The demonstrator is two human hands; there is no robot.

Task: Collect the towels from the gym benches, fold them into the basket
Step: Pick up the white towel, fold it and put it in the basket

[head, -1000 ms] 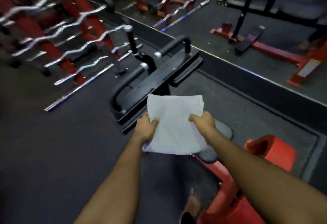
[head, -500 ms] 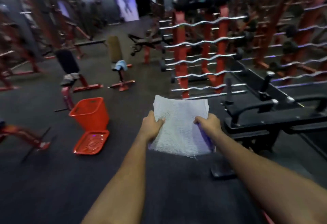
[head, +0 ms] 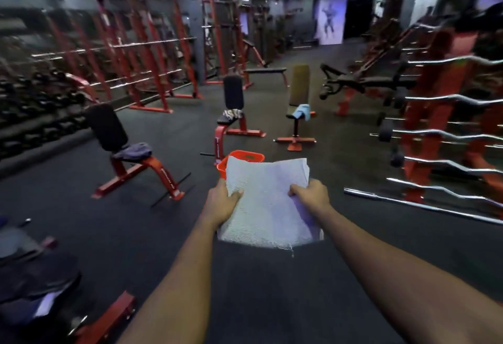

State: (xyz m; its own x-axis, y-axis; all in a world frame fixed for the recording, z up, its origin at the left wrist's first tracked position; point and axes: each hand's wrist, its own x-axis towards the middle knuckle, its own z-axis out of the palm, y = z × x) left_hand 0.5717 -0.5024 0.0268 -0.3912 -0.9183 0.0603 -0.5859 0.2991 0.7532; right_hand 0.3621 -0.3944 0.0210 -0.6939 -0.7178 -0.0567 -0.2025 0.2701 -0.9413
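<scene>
Dim gym w/ dark rubber floor, red racks. Left hand & right hand each grip a side of folded white towel, held in front of red basket. Blue towel on far bench.

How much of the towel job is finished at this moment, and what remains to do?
Done: the white towel is picked up and looks folded flat. In hand: the left hand and right hand grip its sides, in front of the orange basket; the basket's contents are hidden. Left: put it in, then collect the dark towel, the patterned towel and the blue towel, each on a bench seat.
</scene>
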